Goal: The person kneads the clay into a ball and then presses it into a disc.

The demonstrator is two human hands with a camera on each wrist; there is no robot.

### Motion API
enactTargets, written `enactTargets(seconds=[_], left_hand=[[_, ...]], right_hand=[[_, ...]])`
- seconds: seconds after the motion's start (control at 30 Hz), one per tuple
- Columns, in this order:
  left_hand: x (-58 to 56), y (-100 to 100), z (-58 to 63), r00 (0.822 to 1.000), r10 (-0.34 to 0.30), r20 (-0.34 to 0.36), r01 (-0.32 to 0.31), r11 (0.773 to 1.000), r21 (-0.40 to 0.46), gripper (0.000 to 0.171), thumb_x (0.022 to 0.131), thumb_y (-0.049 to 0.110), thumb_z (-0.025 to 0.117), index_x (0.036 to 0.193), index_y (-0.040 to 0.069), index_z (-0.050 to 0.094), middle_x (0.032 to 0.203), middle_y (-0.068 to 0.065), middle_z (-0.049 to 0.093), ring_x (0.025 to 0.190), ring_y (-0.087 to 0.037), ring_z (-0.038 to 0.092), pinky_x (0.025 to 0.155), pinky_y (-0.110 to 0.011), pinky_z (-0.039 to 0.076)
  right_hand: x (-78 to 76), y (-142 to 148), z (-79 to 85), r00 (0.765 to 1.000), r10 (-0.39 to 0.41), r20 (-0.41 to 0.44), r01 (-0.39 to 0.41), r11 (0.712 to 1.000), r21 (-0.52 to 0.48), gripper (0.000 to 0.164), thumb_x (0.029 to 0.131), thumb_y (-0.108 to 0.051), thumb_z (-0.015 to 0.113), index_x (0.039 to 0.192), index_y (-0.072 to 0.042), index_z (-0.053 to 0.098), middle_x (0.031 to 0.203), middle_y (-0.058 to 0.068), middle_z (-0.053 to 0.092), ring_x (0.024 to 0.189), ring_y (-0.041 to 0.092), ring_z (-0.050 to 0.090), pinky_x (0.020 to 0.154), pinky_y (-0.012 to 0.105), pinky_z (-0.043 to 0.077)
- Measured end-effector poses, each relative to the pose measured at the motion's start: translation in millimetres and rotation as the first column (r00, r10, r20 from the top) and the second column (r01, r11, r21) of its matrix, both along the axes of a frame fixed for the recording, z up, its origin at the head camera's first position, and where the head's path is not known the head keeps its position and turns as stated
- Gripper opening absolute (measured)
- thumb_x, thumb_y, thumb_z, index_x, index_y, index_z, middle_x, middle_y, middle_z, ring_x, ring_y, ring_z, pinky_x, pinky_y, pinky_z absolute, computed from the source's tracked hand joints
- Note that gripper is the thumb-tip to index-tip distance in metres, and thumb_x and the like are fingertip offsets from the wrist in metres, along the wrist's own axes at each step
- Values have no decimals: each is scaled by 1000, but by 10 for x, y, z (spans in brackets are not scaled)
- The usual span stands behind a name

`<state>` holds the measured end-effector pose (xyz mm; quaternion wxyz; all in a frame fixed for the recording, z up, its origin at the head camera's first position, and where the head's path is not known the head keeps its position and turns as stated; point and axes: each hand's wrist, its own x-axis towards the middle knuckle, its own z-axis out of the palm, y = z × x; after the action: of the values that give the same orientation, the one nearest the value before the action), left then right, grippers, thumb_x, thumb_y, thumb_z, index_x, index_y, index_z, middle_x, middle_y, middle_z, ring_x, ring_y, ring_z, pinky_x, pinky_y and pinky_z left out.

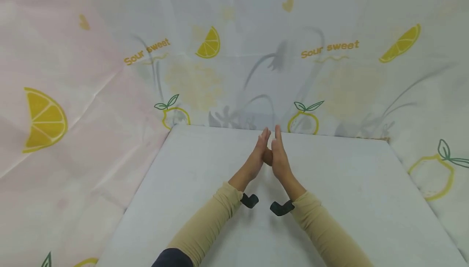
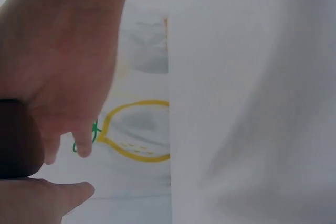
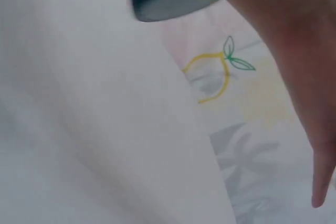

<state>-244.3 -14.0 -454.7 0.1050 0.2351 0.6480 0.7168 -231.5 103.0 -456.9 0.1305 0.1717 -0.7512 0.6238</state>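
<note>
In the head view my left hand [image 1: 256, 157] and right hand [image 1: 281, 159] face each other palm to palm, fingers pointing away from me and mostly straight. A small rounded brown lump [image 1: 268, 157] sits between the palms, touched from both sides; its material cannot be told. The left wrist view has a palm at upper left with fingers stretched downward, and beside it a dark brown rounded shape [image 2: 18, 139]. In the right wrist view, a hand with one long straight finger runs down the right side.
Under the hands lies a white tabletop [image 1: 198, 161]. Behind it hangs a pale cloth [image 1: 234, 79] printed with lemons and the words "Sour sweet". Each wrist bears a black camera mount, the left one [image 1: 250, 200] and the right one [image 1: 282, 208] close together over the table.
</note>
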Motion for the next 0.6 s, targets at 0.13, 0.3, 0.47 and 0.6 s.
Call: enactTargets(seconds=[0.13, 0.3, 0.47, 0.6], left_hand=[[-24, 4, 38, 995, 98, -23, -98, 995, 24, 86, 102, 71, 14, 165, 13, 5, 171, -4, 9, 156, -14, 5, 125, -45, 9], [-26, 53, -86, 989, 144, -22, -146, 987, -72, 71, 108, 55, 12, 165, 13, 4, 171, -2, 7, 156, -14, 3, 125, -44, 5], [24, 95, -248, 990, 138, -10, -138, 977, -165, 71, 108, 54, 11, 165, 13, 2, 171, -4, 6, 155, -15, 2, 125, -45, 5], [56, 97, -278, 990, 141, -4, -139, 974, -178, 75, 107, 60, 12, 165, 12, 2, 171, -4, 5, 156, -16, 2, 125, -45, 4]], right_hand=[[203, -83, 81, 999, 25, 48, -25, 1000, -3, 55, 111, -10, 22, 159, 9, 2, 169, 21, 2, 156, 31, 2, 124, 50, 6], [337, -153, 96, 998, 8, 54, -2, 995, -104, 54, 112, -8, 27, 159, 8, 7, 168, 21, 11, 156, 30, 10, 124, 46, 11], [286, -116, 22, 998, -21, 54, 28, 990, -135, 53, 111, -3, 31, 160, 6, 12, 167, 18, 16, 155, 29, 15, 123, 40, 16], [161, -27, -177, 999, -37, 30, 39, 997, -66, 53, 112, -8, 32, 161, 1, 15, 167, 14, 17, 155, 27, 17, 123, 41, 16]])
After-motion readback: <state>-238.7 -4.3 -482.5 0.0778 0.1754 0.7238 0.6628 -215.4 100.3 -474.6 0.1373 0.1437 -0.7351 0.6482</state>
